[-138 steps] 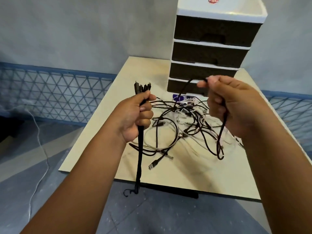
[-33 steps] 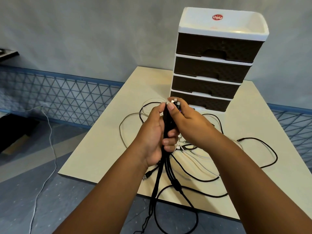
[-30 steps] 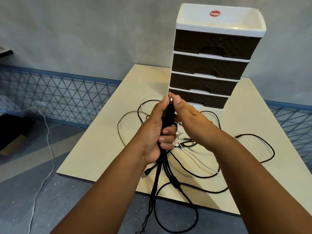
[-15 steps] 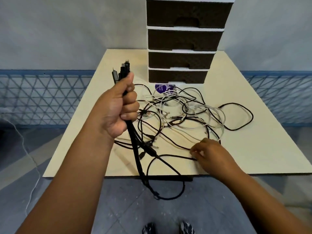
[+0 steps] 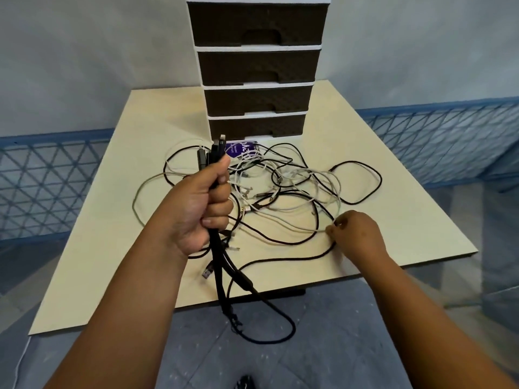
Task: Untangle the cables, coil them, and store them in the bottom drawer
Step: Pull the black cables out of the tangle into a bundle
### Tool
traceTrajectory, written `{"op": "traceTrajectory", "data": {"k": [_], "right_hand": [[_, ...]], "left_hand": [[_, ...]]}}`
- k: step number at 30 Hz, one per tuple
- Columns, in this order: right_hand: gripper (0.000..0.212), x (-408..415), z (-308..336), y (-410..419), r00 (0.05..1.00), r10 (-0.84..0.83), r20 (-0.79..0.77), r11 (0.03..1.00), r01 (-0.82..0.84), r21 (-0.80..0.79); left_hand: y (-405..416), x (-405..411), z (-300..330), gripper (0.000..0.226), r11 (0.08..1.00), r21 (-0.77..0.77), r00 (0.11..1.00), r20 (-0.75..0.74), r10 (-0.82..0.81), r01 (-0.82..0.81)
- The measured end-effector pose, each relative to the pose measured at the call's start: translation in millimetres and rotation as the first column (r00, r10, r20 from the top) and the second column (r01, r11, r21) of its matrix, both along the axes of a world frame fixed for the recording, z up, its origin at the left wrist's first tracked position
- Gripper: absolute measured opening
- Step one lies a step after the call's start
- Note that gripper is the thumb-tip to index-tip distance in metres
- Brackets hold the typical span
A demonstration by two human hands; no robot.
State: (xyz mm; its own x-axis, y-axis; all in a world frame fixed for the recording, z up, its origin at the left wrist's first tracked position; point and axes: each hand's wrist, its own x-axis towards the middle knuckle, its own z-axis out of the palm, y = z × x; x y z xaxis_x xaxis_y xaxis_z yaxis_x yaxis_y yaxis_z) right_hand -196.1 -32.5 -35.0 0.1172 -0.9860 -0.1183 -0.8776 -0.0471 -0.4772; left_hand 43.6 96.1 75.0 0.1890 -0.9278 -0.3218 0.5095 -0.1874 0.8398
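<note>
Black cords [image 5: 216,256] bunched upright in left hand [image 5: 200,209], fingers wrapped tight round them, plug ends [image 5: 214,151] lined up above the fist, probably to keep freed ones apart from the tangle. Tails dangling past table [image 5: 407,192] edge. Right hand [image 5: 355,234] down on the tabletop, fingertips [image 5: 331,228] pinching a pale cord [image 5: 280,224] out of the loose black-and-white tangle [image 5: 280,186]. Bottom drawer [image 5: 255,125] closed, just behind the tangle. Purple packet [image 5: 241,149] beside it, white lettering upside down, not readable.

Right hand [image 5: 354,234] left bundle [image 5: 215,164], now down on table, pinching white cable [image 5: 295,228].
</note>
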Motion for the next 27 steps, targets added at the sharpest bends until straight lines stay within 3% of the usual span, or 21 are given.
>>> {"op": "traceTrajectory", "data": {"k": [8,10,11,12,13,15,16,20,23,27], "right_hand": [[0.014,-10.7,2.3,3.7,0.999,0.038,0.034,0.999,-0.038,0.001],[0.013,-13.8,9.5,1.1,0.985,-0.005,0.174,1.0,0.0,0.031],[0.012,-15.2,15.5,-0.5,0.94,-0.078,0.332,0.993,0.044,0.11],[0.01,-16.3,23.7,-2.1,0.828,-0.199,0.524,0.966,0.075,0.248],[0.008,-16.7,33.7,-3.9,0.648,-0.349,0.677,0.908,0.053,0.416],[0.01,-16.0,57.0,-6.6,0.304,-0.563,0.768,0.778,-0.117,0.617],[0.011,-15.6,69.2,-8.1,0.218,-0.595,0.774,0.75,-0.197,0.632],[0.014,-11.5,123.4,-1.9,0.122,-0.444,0.888,0.811,-0.368,0.456],[0.022,-11.4,158.5,14.5,0.111,-0.313,0.943,0.833,-0.444,0.328],[0.023,-12.5,170.6,39.6,0.116,-0.176,0.978,0.761,-0.613,0.21]], "left_hand": [[-1.2,-12.6,0.9,0.036,0.998,0.058,0.999,0.032,0.024,-0.026],[0.5,-13.6,1.2,0.036,0.998,0.064,0.999,0.035,0.028,-0.03],[1.7,-13.8,1.4,0.036,0.997,0.069,0.999,0.035,0.033,-0.035],[3.0,-14.1,1.7,0.035,0.996,0.073,0.999,0.034,0.04,-0.042],[4.0,-14.3,1.9,0.035,0.996,0.076,0.998,0.034,0.048,-0.051],[5.3,-15.4,2.2,0.035,0.994,0.082,0.997,0.034,0.065,-0.067],[5.9,-16.5,2.6,0.035,0.994,0.085,0.997,0.035,0.071,-0.074],[8.6,-24.2,2.9,0.029,0.992,0.097,0.996,0.051,0.078,-0.083],[11.8,-34.1,5.8,0.03,0.992,0.101,0.994,0.077,0.072,-0.079],[12.8,-54.5,13.3,0.046,0.992,0.116,0.997,0.061,0.036,-0.043]]}}
